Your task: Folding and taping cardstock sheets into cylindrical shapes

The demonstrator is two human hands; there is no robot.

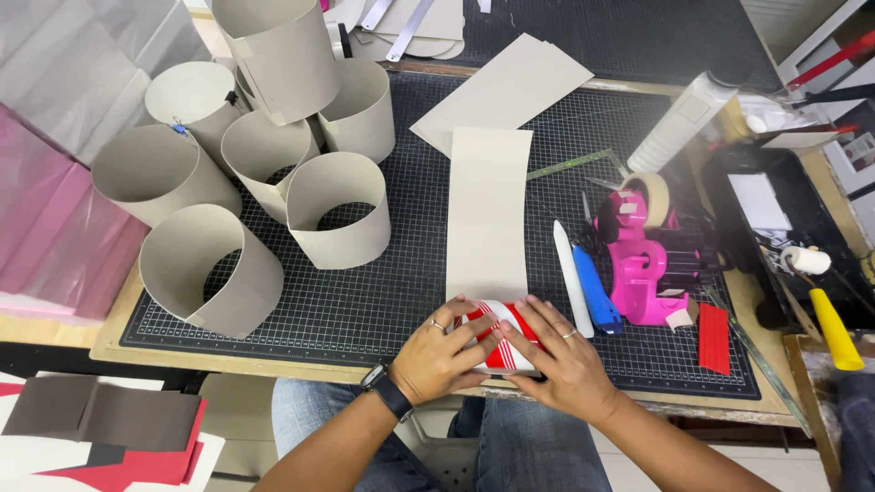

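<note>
My left hand (444, 353) and my right hand (558, 353) both press on a red-and-white striped can (500, 337) lying on its side at the near edge of the black cutting mat (383, 301). A long strip of grey card (488, 214) runs away from the can toward the back of the mat, its near end tucked under the can. My fingers spread over the can's top. A watch is on my left wrist.
Several grey card cylinders (337, 211) stand at the mat's left. A pink tape dispenser (642, 258), white bone folder (571, 278), blue knife (596, 290) and red block (714, 339) lie right. A white bottle (684, 123) and black tray (784, 239) are farther right. Pink sheets (46, 228) lie left.
</note>
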